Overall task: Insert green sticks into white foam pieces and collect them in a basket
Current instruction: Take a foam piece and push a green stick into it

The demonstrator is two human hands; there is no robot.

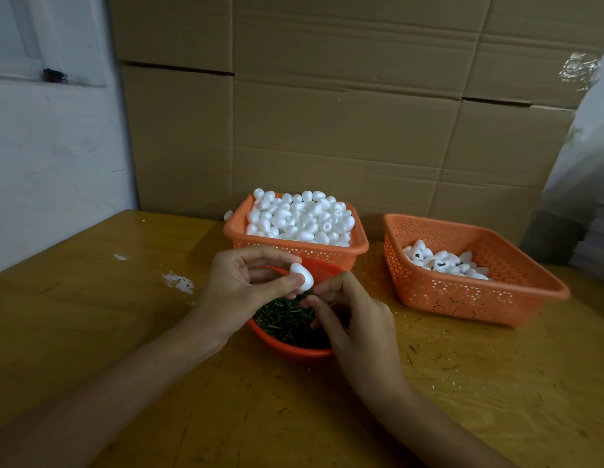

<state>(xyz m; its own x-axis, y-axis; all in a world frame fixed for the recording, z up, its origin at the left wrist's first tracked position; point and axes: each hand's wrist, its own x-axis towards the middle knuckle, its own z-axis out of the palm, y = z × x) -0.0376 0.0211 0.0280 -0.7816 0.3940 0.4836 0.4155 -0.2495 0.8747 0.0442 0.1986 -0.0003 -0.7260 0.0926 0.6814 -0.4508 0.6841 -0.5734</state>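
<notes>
My left hand (246,282) pinches a white egg-shaped foam piece (302,278) between thumb and fingers, above a round orange bowl (290,349) full of green sticks (287,320). My right hand (351,319) is right beside it, fingertips pinched together just under the foam piece; a stick between them is too small to make out. Behind stands an orange basket (358,248) heaped with plain foam pieces (300,217). At the right, a second orange basket (479,295) holds several foam pieces with green sticks in them (442,263).
All of it rests on a yellow wooden table (124,332) with white smears at the left and green scraps at the right. Cardboard boxes (327,113) form a wall behind the baskets. One loose foam piece (228,215) lies left of the rear basket.
</notes>
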